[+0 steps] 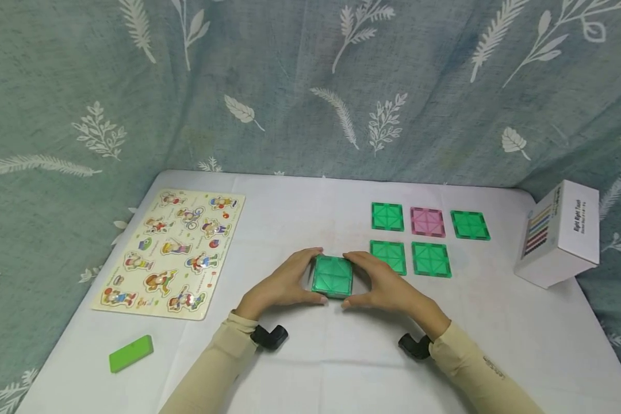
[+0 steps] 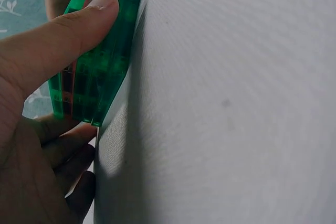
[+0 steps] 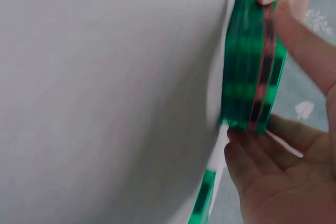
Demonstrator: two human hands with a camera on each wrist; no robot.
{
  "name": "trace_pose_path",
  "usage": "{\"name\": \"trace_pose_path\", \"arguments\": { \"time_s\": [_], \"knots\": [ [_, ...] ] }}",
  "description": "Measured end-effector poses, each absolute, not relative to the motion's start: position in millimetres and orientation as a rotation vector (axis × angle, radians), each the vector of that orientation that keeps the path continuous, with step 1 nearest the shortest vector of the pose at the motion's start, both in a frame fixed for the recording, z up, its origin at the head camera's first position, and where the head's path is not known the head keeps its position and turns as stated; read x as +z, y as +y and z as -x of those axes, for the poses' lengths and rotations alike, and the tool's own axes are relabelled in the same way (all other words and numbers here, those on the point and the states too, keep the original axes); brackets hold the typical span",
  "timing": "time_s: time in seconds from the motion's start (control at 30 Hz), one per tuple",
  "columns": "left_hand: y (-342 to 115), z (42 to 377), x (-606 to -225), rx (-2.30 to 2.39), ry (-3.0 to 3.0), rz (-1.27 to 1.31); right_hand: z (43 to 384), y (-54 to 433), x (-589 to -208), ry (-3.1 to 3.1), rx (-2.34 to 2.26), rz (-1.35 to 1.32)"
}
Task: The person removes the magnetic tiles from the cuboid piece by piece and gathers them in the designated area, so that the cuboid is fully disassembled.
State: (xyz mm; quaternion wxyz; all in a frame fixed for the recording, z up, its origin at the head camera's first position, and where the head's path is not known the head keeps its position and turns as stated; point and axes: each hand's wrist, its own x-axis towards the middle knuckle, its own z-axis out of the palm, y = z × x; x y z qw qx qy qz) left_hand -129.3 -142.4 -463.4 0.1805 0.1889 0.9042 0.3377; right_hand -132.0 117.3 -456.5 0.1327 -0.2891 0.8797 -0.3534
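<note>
The tile stack [image 1: 332, 277] is gripped between left hand [image 1: 286, 283] and right hand [image 1: 385, 283], fingers bent, partly covering it. Its layer count is unclear.

Green stack [image 2: 102, 74] with one reddish layer in left hand [image 2: 26, 156], beside white cloth [image 2: 226, 140]

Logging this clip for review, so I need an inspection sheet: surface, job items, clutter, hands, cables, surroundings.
Surface: white cloth, lightly creased.
Job items: tile stack, mostly green with a reddish layer; four loose green tiles and one pink tile lie beyond, rightward.
Clutter: picture board and green block left; white box right.
Hands: left hand and right hand grip the stack from opposite sides.
Cables: nothing seen.
Surroundings: leaf-patterned fabric.
</note>
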Motion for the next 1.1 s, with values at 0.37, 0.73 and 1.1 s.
{"name": "trace_pose_path", "arguments": {
  "time_s": [0.37,0.73,1.1],
  "knots": [
    [-141,130,-463,0.947,2.563,-0.572,125,102,-463,2.633,-1.038,0.788],
    [-140,129,-462,0.897,2.581,-0.599,129,102,-468,2.704,-1.038,0.795],
    [-140,129,-461,0.885,2.581,-0.616,133,104,-472,2.726,-1.056,0.840]
  ]
}}
